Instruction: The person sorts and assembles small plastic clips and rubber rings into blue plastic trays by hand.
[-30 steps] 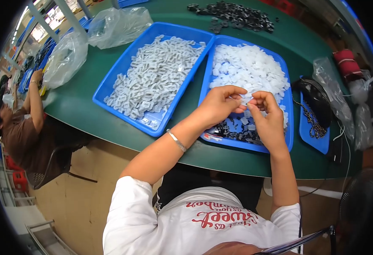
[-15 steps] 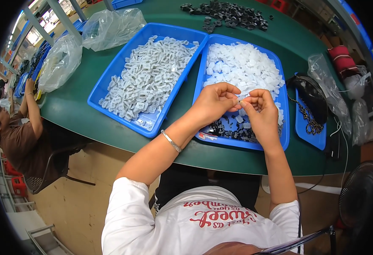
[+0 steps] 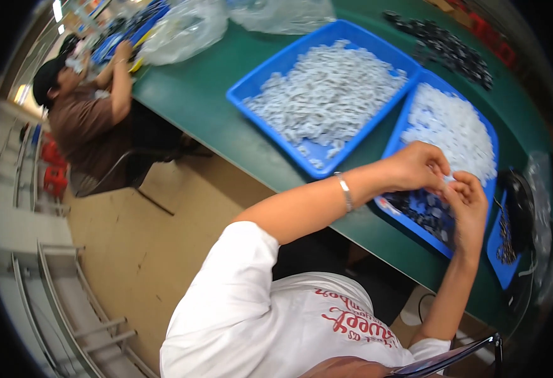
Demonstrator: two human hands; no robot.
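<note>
My left hand (image 3: 418, 167) and my right hand (image 3: 468, 200) meet above the right-hand blue tray (image 3: 494, 140), fingertips pinched together. Whatever lies between them is too small and blurred to name; a whitish speck shows at the fingertips. Under and behind my hands, the tray holds a heap of flat white translucent plastic pieces (image 3: 451, 126). Small black parts (image 3: 424, 217) lie in its near end, partly covered by my hands. To the left, a second blue tray (image 3: 241, 101) is filled with small pale grey plastic parts (image 3: 333, 91).
Loose black parts (image 3: 446, 47) are heaped on the green table (image 3: 194, 107) behind the trays. Clear plastic bags (image 3: 188, 31) sit at the far left. A small blue tray with a chain (image 3: 506, 242) stands at right. Another person (image 3: 90, 120) sits working at left.
The view has swung left, so trays and hands appear farther right and the seated person shows more fully. My hands stay pinched together over the same tray.
</note>
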